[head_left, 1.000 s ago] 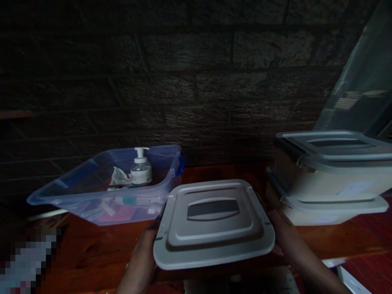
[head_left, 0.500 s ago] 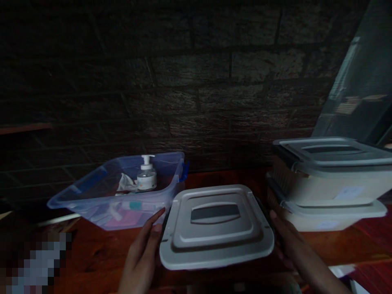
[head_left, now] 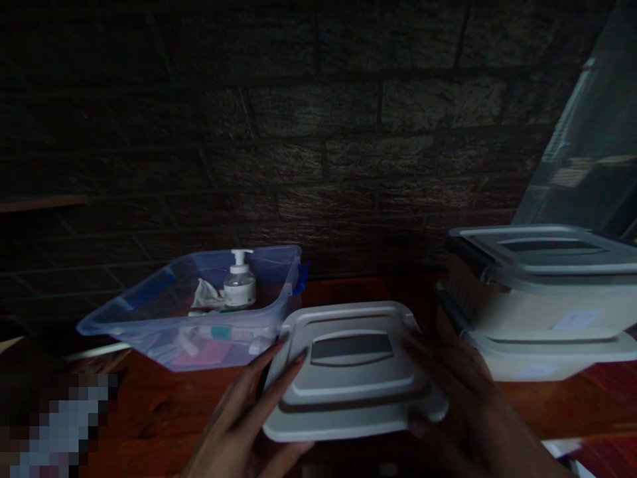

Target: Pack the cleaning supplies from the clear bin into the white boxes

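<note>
In the head view a lidded storage box (head_left: 353, 382) with a pale grey lid sits on the wooden surface in front of me. A dark oval-ended panel (head_left: 352, 348) marks the lid's centre. My left hand (head_left: 249, 411) is at the box's left edge, fingers spread, with fingertips over the lid's rim. Over the right side of the lid, my right hand (head_left: 462, 398) has its fingers apart, somewhat blurred by motion. Whether its fingertips press on the lid I cannot tell. The box's side walls are mostly hidden.
A clear bluish open bin (head_left: 164, 332) on the left holds a pump bottle (head_left: 239, 285), crumpled white material and a pink item. Two stacked lidded boxes (head_left: 547, 305) stand at right. Behind rises a dark brick wall (head_left: 318, 146); a translucent sheet (head_left: 582, 153) hangs at the right.
Both hands have moved from the box's sides up and inward over the lid, their fingers now spread. The box has stayed nearly in place; the view has shifted slightly.
</note>
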`<state>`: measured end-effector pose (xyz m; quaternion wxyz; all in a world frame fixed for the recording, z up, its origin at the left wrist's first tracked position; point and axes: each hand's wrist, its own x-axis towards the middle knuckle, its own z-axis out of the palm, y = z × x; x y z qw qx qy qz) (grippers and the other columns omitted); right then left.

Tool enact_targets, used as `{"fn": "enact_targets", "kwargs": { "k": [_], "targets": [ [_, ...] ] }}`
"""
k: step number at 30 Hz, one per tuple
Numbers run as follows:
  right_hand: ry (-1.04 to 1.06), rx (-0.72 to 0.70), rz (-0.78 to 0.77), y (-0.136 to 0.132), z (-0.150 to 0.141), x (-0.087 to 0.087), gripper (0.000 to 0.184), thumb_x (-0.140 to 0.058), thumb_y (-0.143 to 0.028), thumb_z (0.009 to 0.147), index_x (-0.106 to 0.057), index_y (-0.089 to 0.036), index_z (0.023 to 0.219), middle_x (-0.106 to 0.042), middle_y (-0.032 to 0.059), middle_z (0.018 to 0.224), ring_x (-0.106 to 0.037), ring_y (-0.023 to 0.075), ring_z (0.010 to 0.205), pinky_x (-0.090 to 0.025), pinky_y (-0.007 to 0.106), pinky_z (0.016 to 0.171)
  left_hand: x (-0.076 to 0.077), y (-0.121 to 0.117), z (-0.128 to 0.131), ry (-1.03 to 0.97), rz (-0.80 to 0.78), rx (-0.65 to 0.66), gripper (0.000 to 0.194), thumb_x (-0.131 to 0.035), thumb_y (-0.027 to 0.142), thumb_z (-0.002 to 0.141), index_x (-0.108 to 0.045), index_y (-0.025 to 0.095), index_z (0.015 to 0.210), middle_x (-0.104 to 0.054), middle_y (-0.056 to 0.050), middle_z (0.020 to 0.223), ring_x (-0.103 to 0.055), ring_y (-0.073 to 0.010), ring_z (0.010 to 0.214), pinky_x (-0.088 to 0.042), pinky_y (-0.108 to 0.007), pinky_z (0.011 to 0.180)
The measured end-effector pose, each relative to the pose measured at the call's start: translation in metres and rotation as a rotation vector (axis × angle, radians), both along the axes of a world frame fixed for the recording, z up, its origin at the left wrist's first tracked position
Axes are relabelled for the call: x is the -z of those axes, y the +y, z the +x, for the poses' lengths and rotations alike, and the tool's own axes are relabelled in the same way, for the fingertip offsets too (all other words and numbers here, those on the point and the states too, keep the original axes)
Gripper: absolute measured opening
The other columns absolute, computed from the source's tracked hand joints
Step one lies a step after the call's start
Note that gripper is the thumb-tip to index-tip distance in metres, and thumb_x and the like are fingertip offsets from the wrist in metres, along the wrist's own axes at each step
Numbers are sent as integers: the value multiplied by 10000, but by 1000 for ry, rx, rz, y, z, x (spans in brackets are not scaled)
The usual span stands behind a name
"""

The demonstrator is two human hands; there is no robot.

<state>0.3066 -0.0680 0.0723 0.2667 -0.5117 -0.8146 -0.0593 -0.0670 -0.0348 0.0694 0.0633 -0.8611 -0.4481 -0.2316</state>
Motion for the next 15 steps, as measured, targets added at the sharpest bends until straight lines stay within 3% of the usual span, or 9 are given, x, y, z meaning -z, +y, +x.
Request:
{"fn": "enact_targets", "kwargs": {
  "k": [4, 9, 15],
  "targets": [
    [-34, -19, 9, -1, 0, 3, 904, -695, -499, 908, -254, -277, 1666, -237, 86, 1699, -227, 448, 1543, -412, 710, 1134, 2, -4, -3, -8, -31, 10, 747, -643, 402, 962, -316, 339, 1630, -281, -45, 1713, -453, -298, 1481, -466, -384, 1133],
    [-23, -23, -2, -4, 0, 6, 830, -665, -472, 946, -279, -295, 1658, -227, 64, 1704, -233, 419, 1548, -460, 644, 1133, -4, -7, 3, -76, -11, 36, 686, -603, 396, 988, -338, 344, 1619, -373, -38, 1676, -461, -269, 1476, -452, -363, 1132],
    [-10, -23, -42, -4, 0, 8, 783, -633, -463, 982, -279, -285, 1657, -185, 60, 1717, -177, 389, 1570, -427, 613, 1171, -1, -6, 3, -87, 38, 39, 693, -616, 368, 986, -336, 330, 1619, -422, -52, 1649, -492, -264, 1451, -478, -353, 1104]
  ]
}}
